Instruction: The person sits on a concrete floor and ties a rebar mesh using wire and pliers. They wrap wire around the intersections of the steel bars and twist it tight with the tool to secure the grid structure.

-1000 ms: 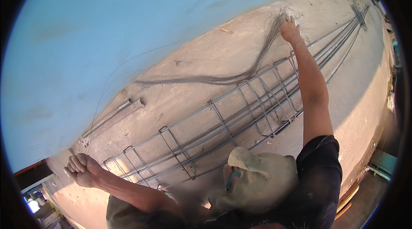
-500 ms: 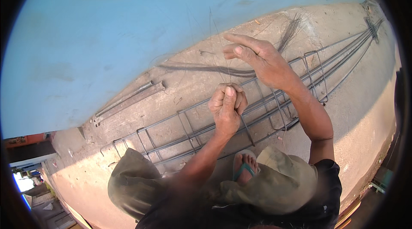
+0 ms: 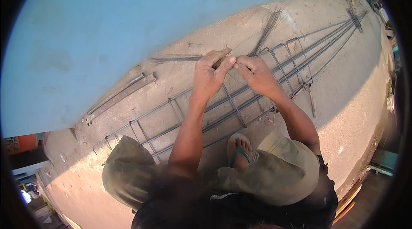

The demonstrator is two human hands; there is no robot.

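My left hand (image 3: 207, 78) and my right hand (image 3: 260, 77) meet at the fingertips above a rebar cage (image 3: 234, 105). Both are closed in a pinch on thin dark tie wire (image 3: 240, 41), whose fine strands stick out around the fingers. Behind the hands lies a bundle of the same wire (image 3: 267, 31), its middle hidden by them. The cage, long bars with square stirrups, runs from lower left to upper right in front of my feet. A slim pincer-like tool (image 3: 312, 101) rests by its near side, right of my right forearm.
A blue wall (image 3: 107, 36) borders the far side. Two metal pipes (image 3: 118, 96) lie along its foot at left. My sandalled foot (image 3: 239, 151) stands close to the cage's near bars. The long bars converge at a stirrup stack (image 3: 354, 20) at upper right.
My right hand has come down and left, from spread fingers to a pinch beside my left hand. My left hand has risen slightly. The pincer-like tool now shows by the cage.
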